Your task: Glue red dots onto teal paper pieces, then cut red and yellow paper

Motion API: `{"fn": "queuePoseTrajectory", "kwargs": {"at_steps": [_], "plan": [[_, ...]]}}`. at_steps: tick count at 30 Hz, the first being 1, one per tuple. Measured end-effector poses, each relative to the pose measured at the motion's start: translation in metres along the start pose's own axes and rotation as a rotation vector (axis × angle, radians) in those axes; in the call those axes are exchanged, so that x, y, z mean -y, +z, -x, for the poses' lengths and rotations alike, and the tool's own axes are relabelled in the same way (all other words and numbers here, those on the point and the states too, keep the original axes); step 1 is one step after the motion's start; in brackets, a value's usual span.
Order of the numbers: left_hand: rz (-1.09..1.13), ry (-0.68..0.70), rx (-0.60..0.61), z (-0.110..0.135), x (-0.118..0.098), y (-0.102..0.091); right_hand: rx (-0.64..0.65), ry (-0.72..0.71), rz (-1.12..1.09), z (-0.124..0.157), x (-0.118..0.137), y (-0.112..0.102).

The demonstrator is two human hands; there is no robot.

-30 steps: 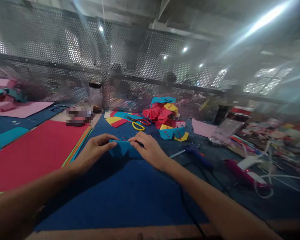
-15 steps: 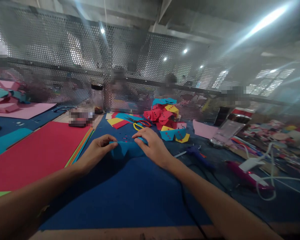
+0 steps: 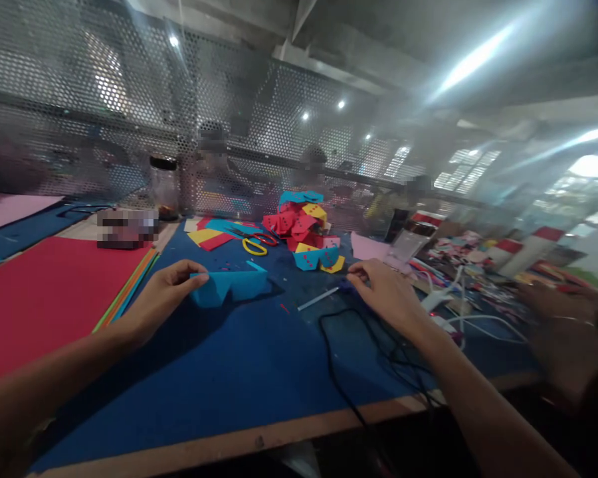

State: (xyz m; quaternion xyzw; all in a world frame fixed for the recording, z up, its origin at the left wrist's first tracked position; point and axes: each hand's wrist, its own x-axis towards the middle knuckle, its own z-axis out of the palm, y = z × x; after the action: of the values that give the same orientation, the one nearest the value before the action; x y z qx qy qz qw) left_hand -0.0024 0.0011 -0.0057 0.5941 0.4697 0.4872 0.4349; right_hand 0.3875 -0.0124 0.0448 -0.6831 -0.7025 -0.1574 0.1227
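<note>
1. The left hand (image 3: 162, 295) pinches one end of the blue folded paper (image 3: 232, 285), thumb and fingers closed on it. The paper is just in front of the yellow scissors (image 3: 255, 245), on the side nearer the person, with its far end resting on the blue mat (image 3: 229, 372).
2. The right hand (image 3: 386, 295) is off the paper. It is to the right of the scissors and a bit nearer. Its fingertips are bunched at a dark blue tool (image 3: 345, 286), which may be a glue gun. I cannot tell if they grip it or only touch it.
3. A thin white stick (image 3: 317, 299) pokes out from the tool towards the paper.
4. It looks like the folding is paused and the tool is being fetched. Bringing it to the paper would need a firm hold and a short move left.
5. A black cord (image 3: 336, 358) loops over the mat, nearer than the scissors and to their right, so it could snag.
6. The mat nearer than the scissors is bare, with lots of room, up to the wooden table edge (image 3: 259, 441).
7. A red sheet (image 3: 44, 292) lies well left of the scissors. A pile of paper shapes (image 3: 301, 229) sits just right of them.
8. Far right of the scissors, another person's hand (image 3: 563, 332) is blurred.
</note>
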Motion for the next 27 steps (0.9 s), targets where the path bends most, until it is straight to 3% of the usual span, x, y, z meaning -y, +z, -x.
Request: {"fn": "queuePoseTrajectory", "kwargs": {"at_steps": [1, 4, 12, 23, 27], "plan": [[-0.007, -0.011, 0.006, 0.0, 0.0, 0.0, 0.084, 0.03, 0.099, 0.006, -0.008, 0.002], [-0.026, -0.034, 0.008, 0.001, 0.0, 0.0, 0.175, 0.079, 0.185, 0.018, -0.02, 0.011], [-0.022, -0.032, 0.013, 0.001, 0.0, 0.001, 0.282, 0.133, 0.274, 0.014, -0.02, 0.03], [0.022, -0.024, 0.01, 0.001, -0.001, 0.001, 0.187, 0.189, 0.305, 0.017, -0.017, 0.032], [0.038, -0.024, 0.021, 0.0, 0.0, 0.001, 0.057, 0.277, 0.037, 0.027, -0.024, 0.023]]}}
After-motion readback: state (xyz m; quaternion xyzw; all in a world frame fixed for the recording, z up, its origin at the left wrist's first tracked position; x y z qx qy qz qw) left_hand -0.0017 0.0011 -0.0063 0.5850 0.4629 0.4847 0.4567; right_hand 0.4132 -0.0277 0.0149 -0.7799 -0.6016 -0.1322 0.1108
